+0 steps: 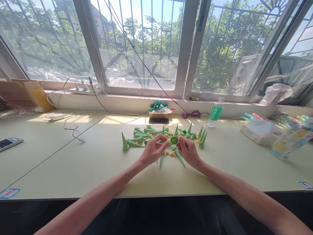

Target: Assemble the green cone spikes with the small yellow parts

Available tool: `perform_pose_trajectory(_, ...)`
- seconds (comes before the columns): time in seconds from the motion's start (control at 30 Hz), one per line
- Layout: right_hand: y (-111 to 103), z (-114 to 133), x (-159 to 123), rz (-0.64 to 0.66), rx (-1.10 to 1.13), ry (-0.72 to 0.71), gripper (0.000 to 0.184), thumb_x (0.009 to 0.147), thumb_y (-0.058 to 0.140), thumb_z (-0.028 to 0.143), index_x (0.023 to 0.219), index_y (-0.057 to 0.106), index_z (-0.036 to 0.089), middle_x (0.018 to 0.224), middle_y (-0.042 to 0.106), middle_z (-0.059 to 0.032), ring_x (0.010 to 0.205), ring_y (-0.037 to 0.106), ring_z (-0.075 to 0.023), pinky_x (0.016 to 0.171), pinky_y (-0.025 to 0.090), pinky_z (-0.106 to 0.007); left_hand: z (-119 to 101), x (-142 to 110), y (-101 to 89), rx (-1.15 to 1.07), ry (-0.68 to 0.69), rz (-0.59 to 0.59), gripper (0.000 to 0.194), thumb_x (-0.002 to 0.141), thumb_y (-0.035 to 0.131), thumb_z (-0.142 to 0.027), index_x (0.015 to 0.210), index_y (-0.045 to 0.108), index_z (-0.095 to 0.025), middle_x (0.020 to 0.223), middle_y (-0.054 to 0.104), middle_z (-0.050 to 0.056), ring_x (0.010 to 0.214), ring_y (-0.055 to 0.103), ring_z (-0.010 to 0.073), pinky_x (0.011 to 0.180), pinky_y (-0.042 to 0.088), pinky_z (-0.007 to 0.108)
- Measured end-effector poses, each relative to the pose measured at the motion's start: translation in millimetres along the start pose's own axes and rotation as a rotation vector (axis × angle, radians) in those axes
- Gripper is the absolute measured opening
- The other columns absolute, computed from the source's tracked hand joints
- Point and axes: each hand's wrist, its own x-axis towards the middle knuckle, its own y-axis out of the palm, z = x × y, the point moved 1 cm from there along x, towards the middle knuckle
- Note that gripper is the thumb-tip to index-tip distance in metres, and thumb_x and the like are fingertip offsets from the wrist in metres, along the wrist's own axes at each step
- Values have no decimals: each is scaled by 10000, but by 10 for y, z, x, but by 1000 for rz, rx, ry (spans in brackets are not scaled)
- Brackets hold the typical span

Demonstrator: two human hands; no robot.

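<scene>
My right hand (188,150) is closed, its thumb and fingers pinching the rim of a green plastic spike (174,140) whose round, hollow end faces me. On the other side, my left hand (154,148) has thumb and forefinger brought together close to that opening; whatever is between them is too small to make out. Around both hands lie several more green cone-shaped spikes (179,157), some on their sides and others standing point up, like the upright spike (125,142) at the left. Small yellowish pieces (173,153) are scattered among them.
Behind the pile sits a small box (160,115) with green stuff on top and a dark phone (158,120) in front. A green-labelled bottle (216,112) stands to the right, beyond it a tissue box (258,130). A white cable (75,132) and another phone (11,143) lie left.
</scene>
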Motion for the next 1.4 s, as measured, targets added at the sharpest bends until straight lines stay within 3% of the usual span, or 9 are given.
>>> perform_pose_trajectory(0.1,-7,22,-6,30,-26,-24,486,986,360,548,644,425,209,508,387,40,450,367,-100,443,303,-243,8,21,-4,-141,-160,121,547,913,464,-605,760,628,-106,664,609,32,411,486,59,362,337,168)
perform_pose_trajectory(0.2,-5,53,-21,101,-69,-76,473,994,356,520,639,396,211,510,393,40,472,372,-102,462,308,-239,-15,14,12,-277,-258,275,652,896,423,-673,757,654,-79,670,626,65,425,504,74,363,332,178)
perform_pose_trajectory(0.33,-8,71,-28,150,-75,-95,460,997,348,509,644,371,215,517,391,42,486,366,-103,476,311,-235,-52,-13,17,-355,-251,339,598,891,475,-643,769,637,-80,701,619,67,444,508,74,379,327,184)
perform_pose_trajectory(0.63,-19,105,6,157,-148,-130,529,988,334,542,581,365,205,489,374,35,459,326,-95,459,270,-247,-44,-31,-57,-204,-175,380,409,882,580,-518,866,614,-110,524,519,-16,451,462,82,429,359,198)
perform_pose_trajectory(0.83,-12,98,32,121,-207,-94,581,981,356,539,510,349,199,442,355,28,425,304,-90,442,242,-258,-74,-53,-35,145,112,281,305,876,606,-396,1067,652,-163,949,592,53,580,523,63,494,461,186)
perform_pose_trajectory(1.0,-10,88,33,97,-192,-80,567,982,371,520,517,397,196,443,388,24,423,337,-95,444,269,-254,-32,-50,-9,295,209,204,302,906,575,-323,1189,625,-231,1023,567,50,604,529,57,505,476,169)
perform_pose_trajectory(1.27,-12,40,42,42,-151,-38,521,985,386,515,591,472,185,472,429,24,439,371,-97,452,287,-242,-30,3,-4,215,112,21,340,861,641,-405,1106,580,-177,1024,588,48,517,490,32,470,453,176)
perform_pose_trajectory(1.4,-26,49,42,30,-153,-62,504,993,383,493,598,446,186,494,435,26,455,373,-92,469,295,-238,28,33,-24,73,-73,41,446,911,513,-550,820,612,-125,710,607,13,438,484,51,400,369,165)
